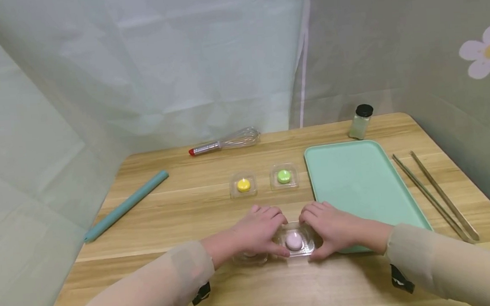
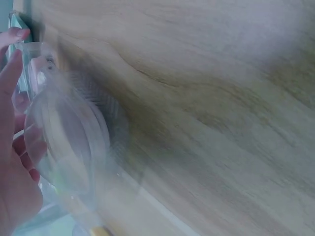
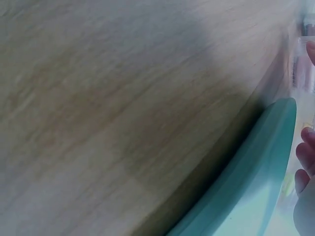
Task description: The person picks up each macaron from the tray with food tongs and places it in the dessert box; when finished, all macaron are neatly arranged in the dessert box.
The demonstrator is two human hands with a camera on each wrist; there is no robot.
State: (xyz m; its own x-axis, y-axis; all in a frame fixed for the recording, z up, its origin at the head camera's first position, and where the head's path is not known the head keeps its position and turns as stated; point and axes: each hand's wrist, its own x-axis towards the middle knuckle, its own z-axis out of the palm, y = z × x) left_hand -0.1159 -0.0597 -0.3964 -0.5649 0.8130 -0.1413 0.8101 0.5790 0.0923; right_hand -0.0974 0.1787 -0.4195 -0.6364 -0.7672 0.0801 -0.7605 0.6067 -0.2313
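Note:
A clear plastic box [image 1: 308,247] with a round pink macaron [image 1: 294,241] in it sits on the table between both hands. My left hand [image 1: 260,231] holds its left side, thumb at the near edge and fingers at the far corner. My right hand [image 1: 333,226] holds the right side in the same way, its wrist over the tray's near left corner. Another clear box [image 1: 252,260] lies partly hidden under my left hand and shows close up in the left wrist view. Farther back, two more clear boxes hold a yellow macaron [image 1: 243,185] and a green macaron [image 1: 284,176].
A mint-green tray [image 1: 357,178] lies on the right, with long metal tongs [image 1: 440,196] beyond it. Behind the tray stands a jar with a black lid [image 1: 361,121]. A whisk [image 1: 226,141] lies at the back, a teal rolling pin [image 1: 127,206] at the left.

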